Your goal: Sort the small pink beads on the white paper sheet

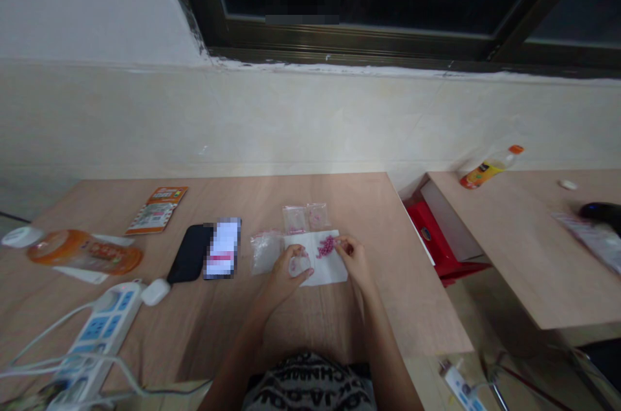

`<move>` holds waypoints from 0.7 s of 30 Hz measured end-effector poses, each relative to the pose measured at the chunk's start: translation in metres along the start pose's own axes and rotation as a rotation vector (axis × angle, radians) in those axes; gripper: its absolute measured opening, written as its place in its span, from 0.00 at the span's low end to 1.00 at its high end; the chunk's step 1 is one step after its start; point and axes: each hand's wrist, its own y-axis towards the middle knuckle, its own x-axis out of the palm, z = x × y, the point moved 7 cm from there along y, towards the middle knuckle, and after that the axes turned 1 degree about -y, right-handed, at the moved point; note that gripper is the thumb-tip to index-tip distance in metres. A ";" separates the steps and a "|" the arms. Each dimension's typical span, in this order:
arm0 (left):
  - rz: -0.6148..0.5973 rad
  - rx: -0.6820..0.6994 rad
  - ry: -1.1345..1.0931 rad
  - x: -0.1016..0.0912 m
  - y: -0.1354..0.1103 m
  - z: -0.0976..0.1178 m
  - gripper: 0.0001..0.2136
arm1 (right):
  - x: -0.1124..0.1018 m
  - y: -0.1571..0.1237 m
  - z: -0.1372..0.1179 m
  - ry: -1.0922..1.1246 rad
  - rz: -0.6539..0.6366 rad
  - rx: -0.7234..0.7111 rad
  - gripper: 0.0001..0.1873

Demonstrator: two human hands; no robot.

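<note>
**Q:** State the layout of the work surface.

**A:** A light-wood table (356,204) carries a flat white paper sheet (334,275). On that sheet lies a loose cluster of small pink beads (326,246). A crumpled clear plastic bag (266,253) touches the sheet's far-left edge. Beyond it sit two small clear pouches (294,219) holding pale pink contents.

**Q:** Report hand condition.

**A:** The left hand (286,275) is half-closed over a pale translucent item (298,264), possibly a small bag; grip cannot be confirmed. The right hand (352,259) is pinched just beside the beads; any bead held is too small to tell.

**Q:** Identify failure risks.

**A:** The rimless sheet offers no containment. A tilt or knock from either hand could scatter the beads across the table.
</note>
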 end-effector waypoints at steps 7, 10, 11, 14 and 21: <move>-0.012 0.010 0.032 0.003 0.001 0.001 0.19 | 0.030 -0.022 -0.056 0.069 -0.276 -0.099 0.15; -0.010 -0.002 0.029 0.003 0.001 0.000 0.19 | 0.037 -0.027 -0.063 0.023 -0.337 -0.116 0.13; -0.008 -0.006 0.027 0.003 0.001 0.000 0.19 | 0.037 -0.028 -0.064 0.012 -0.345 -0.118 0.12; -0.010 -0.014 0.029 0.003 0.001 0.000 0.19 | 0.038 -0.029 -0.065 -0.007 -0.347 -0.119 0.12; -0.001 0.014 0.075 0.004 0.001 -0.003 0.18 | 0.038 -0.030 -0.075 -0.029 -0.372 -0.157 0.11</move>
